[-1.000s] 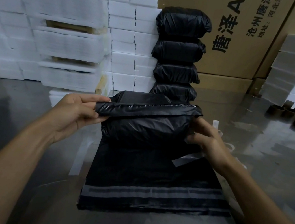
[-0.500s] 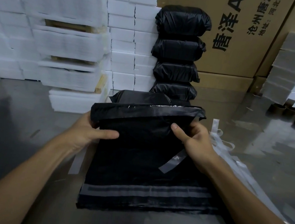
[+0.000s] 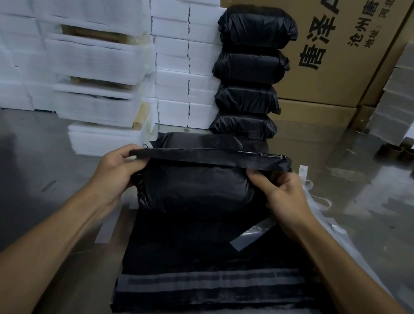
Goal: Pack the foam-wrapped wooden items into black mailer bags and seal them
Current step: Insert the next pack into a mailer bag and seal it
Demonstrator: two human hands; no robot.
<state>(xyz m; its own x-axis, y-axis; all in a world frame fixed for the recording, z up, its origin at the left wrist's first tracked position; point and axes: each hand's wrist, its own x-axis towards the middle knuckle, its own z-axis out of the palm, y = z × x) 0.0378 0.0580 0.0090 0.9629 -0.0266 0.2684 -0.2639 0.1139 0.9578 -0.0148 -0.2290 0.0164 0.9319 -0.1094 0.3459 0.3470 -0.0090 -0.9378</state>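
Note:
A filled black mailer bag [image 3: 196, 190] is held above a flat stack of empty black mailer bags [image 3: 211, 272] with grey seal strips. My left hand [image 3: 116, 170] pinches the left end of the bag's flap [image 3: 214, 155]. My right hand [image 3: 282, 196] grips the flap's right end, fingers curled under it. A peeled clear backing strip [image 3: 250, 235] hangs below my right hand. Several sealed black parcels [image 3: 251, 72] stand stacked against the cardboard at the back. Foam-wrapped wooden items [image 3: 92, 53] are piled at the left.
White foam blocks [image 3: 185, 55] form a wall behind. A large printed cardboard box [image 3: 335, 49] stands at the back right. Grey foam sheets [image 3: 407, 89] and empty tape cores [image 3: 413, 156] sit at the right. Loose clear strips [image 3: 319, 202] lie on the shiny table [image 3: 12, 169].
Both hands have lifted from the bag's front to the two ends of the flap, which now stretches level between them. The bag's body has bunched up higher above the stack.

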